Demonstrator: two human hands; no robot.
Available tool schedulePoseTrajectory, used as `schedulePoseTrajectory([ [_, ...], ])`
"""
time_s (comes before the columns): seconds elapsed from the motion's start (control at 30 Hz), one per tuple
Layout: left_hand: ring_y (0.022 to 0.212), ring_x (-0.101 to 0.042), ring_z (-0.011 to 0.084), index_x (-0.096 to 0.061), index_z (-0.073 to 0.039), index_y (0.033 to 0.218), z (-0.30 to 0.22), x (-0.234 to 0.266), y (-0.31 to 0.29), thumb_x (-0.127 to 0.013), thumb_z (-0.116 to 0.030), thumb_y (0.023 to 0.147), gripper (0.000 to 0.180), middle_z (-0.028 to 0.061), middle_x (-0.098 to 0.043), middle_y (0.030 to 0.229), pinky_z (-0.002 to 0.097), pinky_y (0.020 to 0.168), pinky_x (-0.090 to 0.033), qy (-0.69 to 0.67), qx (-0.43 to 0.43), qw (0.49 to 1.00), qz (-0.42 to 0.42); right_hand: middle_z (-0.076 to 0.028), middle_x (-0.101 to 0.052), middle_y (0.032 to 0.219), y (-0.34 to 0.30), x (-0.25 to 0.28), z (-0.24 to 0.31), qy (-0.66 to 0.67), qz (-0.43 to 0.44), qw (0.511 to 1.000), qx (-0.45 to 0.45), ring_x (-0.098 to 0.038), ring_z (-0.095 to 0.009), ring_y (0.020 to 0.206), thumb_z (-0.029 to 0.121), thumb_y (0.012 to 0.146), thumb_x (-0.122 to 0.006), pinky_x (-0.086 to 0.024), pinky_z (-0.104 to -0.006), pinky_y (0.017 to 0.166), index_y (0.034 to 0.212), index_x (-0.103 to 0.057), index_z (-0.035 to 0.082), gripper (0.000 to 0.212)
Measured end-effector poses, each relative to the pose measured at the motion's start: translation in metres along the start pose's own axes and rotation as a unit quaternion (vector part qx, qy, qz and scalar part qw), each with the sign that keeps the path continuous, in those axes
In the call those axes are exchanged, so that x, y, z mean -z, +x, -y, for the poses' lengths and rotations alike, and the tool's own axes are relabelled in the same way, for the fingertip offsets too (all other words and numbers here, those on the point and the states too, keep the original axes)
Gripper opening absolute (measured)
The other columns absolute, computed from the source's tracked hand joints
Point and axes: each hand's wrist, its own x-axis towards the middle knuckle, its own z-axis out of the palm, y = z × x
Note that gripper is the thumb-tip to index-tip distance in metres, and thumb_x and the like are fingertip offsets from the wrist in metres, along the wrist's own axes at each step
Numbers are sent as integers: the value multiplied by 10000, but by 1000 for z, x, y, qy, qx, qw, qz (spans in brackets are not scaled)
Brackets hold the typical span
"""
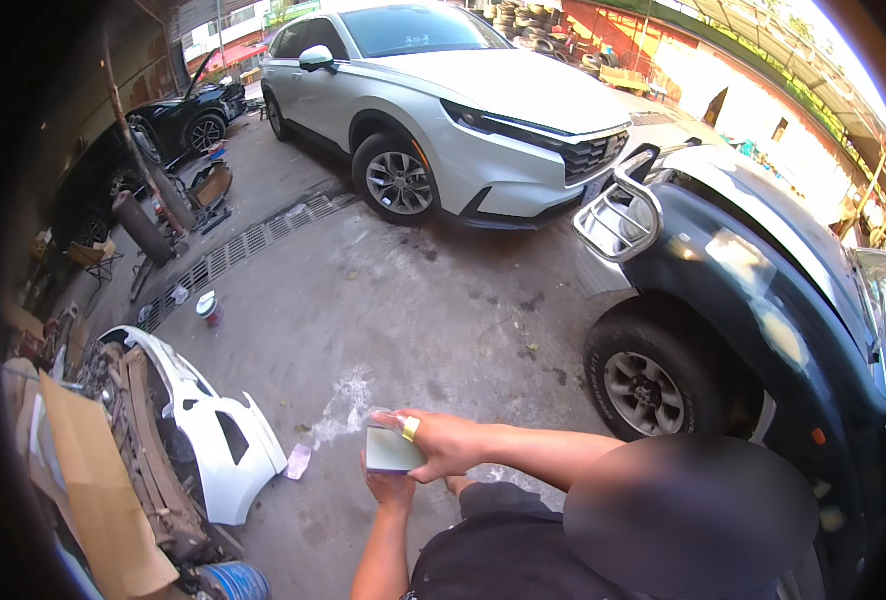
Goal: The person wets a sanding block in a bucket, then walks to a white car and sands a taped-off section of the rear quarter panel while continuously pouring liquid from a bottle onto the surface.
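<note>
Concrete floor [443, 300] of a vehicle yard, grey and stained; a white car [533, 85] stands on it and serves as reference for all positions below.

Hands: well apart from the white car, on its near side. Right hand [448, 443] grips a rectangular block [393, 452] from above and the side, fingers over its far edge; yellow band [410, 428] at the fingers. Left hand [390, 487] is under the block's near edge, closed up against it, its fingertips mostly hidden. Block: pale grey-green top face, darker edge, held above the floor.

Left of the white car and nearer: white bumper cover [233, 440], cardboard sheet [103, 490], pink scrap [298, 462]. Drain grate [253, 243] runs left from near the front wheel of the white car; small bucket [209, 309] just on the near side of the grate. Black car [198, 115] farther left. Right of the white car and nearer: dark vehicle [763, 270] with patchy fender and metal guard [618, 215]. Stacked tyres [538, 20] behind the white car.

Markings: plate [593, 190] on the white car's nose, partly hidden; pale sidewall marks on the dark vehicle's tyre [613, 400], perhaps lettering; bucket print too small to read.
</note>
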Motion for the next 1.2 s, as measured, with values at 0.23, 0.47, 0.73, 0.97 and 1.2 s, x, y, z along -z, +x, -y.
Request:
schedulePoseTrajectory([
  [0.23, 1073, -656, 264, -605, -71, 1214, 64, -10, 177, -757, -207, 868, 401, 95, -655, 1183, 411, 896, -539, -53, 14, 993, 108, -216, -528, 1250, 163, 104, -60, 33, 94, 995, 5, -583, -389, 1139, 143, 758, -747, -495, -434, 962, 1576, -243, 75, 963],
  [0.47, 1053, -631, 164, -600, -86, 1235, 74, 2, 354, -671, -103, 923, 320, 65, -642, 1201, 332, 883, -543, -394, 277, 858, 176, -210, -507, 1258, 335, 187, -104, -55, 237, 961, 130, -595, -415, 1077, 165, 763, -757, -513, -468, 903, 1542, -296, 92, 908],
  [0.73, 1091, -645, 258, -599, -67, 1215, 200, 25, 535, -762, -184, 841, 425, 120, -657, 1191, 383, 890, -522, -101, 47, 993, 39, -221, -530, 1266, 555, 217, -144, -56, 157, 983, 78, -608, -407, 1076, 171, 755, -758, -515, -453, 910, 1536, -316, 67, 904],
  [0.97, 1118, -646, 378, -446, -79, 1372, 260, 88, 722, -888, -289, 720, 814, 194, -651, 1205, 454, 907, -529, 123, 3, 991, 47, -227, -502, 1392, 729, 271, -177, 304, 33, 952, -11, -527, -340, 1298, 177, 787, -776, -428, -472, 1096, 1587, -194, 63, 996],
  [1.2, 1056, -620, 206, -441, -46, 1299, 293, 101, 929, -858, -188, 781, 680, 99, -614, 1140, 373, 917, -519, -141, 96, 985, 22, -166, -549, 1314, 859, 341, -312, 641, -99, 761, -11, -568, -349, 1274, 336, 755, -828, -553, -529, 991, 1462, -385, 42, 885],
])
